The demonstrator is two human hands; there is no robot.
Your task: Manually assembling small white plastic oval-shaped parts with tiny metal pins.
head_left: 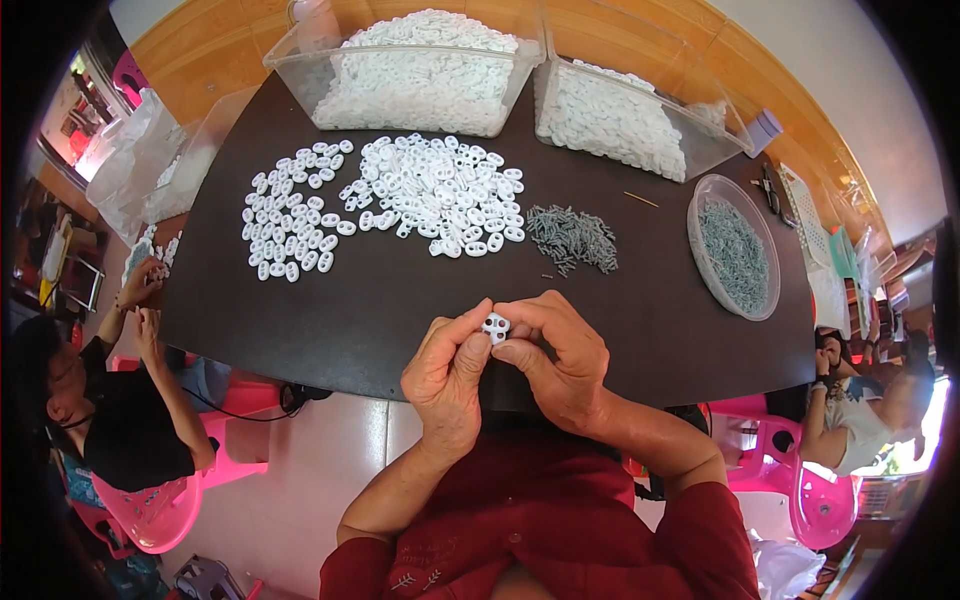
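Note:
Between the fingertips of my left hand (452, 365) and my right hand (556, 352) is a small white plastic piece (495, 325) with dark holes. Both hands pinch it above the front part of the dark table, thumbs below and forefingers above. Ahead of them lies a large heap of white oval two-hole pieces (440, 190). Left of that, more of these ovals (290, 220) are spread in a looser group. A pile of small grey screws (572, 240) sits just beyond my right hand.
Two clear bins (420, 85) (620, 125) full of white pieces stand along the far edge. A round tub (735, 250) of grey screws is at the right, near pliers (775, 195) and a thin stick (641, 199). People sit left (120, 410) and right (860, 410).

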